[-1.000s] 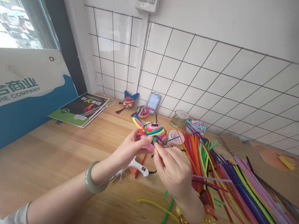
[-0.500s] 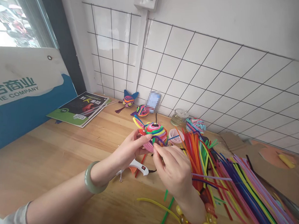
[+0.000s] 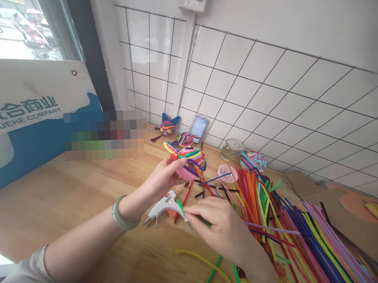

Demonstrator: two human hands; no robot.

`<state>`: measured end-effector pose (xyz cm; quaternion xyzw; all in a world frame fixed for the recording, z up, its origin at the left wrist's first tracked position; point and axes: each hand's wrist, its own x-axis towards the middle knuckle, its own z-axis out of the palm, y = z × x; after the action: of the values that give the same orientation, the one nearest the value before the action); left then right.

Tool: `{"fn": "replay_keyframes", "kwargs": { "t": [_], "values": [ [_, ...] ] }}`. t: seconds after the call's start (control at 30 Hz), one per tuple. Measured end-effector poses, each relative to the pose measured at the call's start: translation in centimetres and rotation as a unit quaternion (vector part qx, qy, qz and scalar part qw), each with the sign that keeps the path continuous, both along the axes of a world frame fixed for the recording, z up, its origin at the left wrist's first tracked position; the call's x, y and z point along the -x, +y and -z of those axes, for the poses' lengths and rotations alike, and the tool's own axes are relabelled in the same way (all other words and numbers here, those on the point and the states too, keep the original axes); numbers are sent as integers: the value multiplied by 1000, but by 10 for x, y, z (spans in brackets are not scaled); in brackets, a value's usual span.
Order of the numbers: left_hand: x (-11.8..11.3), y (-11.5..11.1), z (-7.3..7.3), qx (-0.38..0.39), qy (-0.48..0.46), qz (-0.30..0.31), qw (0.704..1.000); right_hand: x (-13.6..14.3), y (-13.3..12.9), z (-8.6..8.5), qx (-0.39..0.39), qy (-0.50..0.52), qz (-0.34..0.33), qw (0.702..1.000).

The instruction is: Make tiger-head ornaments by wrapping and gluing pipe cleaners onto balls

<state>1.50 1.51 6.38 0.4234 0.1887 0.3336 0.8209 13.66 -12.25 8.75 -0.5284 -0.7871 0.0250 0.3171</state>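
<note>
Colourful stripes cover a rounded craft piece (image 3: pixel 193 164), which my left hand (image 3: pixel 165 176) grips from its left side, thumb on top. Yellow-edged loops stick up at its upper left. My right hand (image 3: pixel 222 221) is lower and to the right, apart from the piece, pinching a short green pipe cleaner (image 3: pixel 180 206) between thumb and fingers. Between and below the hands a white glue gun (image 3: pixel 163 207) lies on the table, its nozzle toward the lower left; my right fingers hide part of it.
Bundles of pipe cleaners (image 3: pixel 308 232) spread across the right. Toward the wall are a pink dish (image 3: pixel 227 173), a glass jar (image 3: pixel 231 149), a phone (image 3: pixel 199 127) and finished striped pieces (image 3: pixel 167 127). Cardboard (image 3: pixel 345 218) lies far right.
My right hand has moved down from the craft piece with the green pipe cleaner. My left hand still holds the piece, and the glue gun shows more fully. The view has shifted slightly.
</note>
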Motion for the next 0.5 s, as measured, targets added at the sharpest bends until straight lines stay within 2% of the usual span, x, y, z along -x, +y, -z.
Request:
{"fn": "replay_keyframes", "kwargs": {
  "t": [0.07,0.13,0.23,0.3,0.37,0.5],
  "values": [
    [2,6,0,-6,7,-15,1000,6,-3,3,109,-47,-30,992],
    [4,11,-1,-8,9,-31,999,13,-4,7,184,-113,-45,975],
    [8,15,-3,-9,-1,-45,999,21,-1,16,246,-173,-57,952],
    [10,16,-6,-13,-5,-51,999,21,5,21,260,-162,-53,950],
    [11,16,-9,-25,-6,-54,998,16,14,26,263,-121,-21,957],
    [12,17,-10,-22,-16,-59,998,6,33,40,271,-63,93,956]
  ]
}}
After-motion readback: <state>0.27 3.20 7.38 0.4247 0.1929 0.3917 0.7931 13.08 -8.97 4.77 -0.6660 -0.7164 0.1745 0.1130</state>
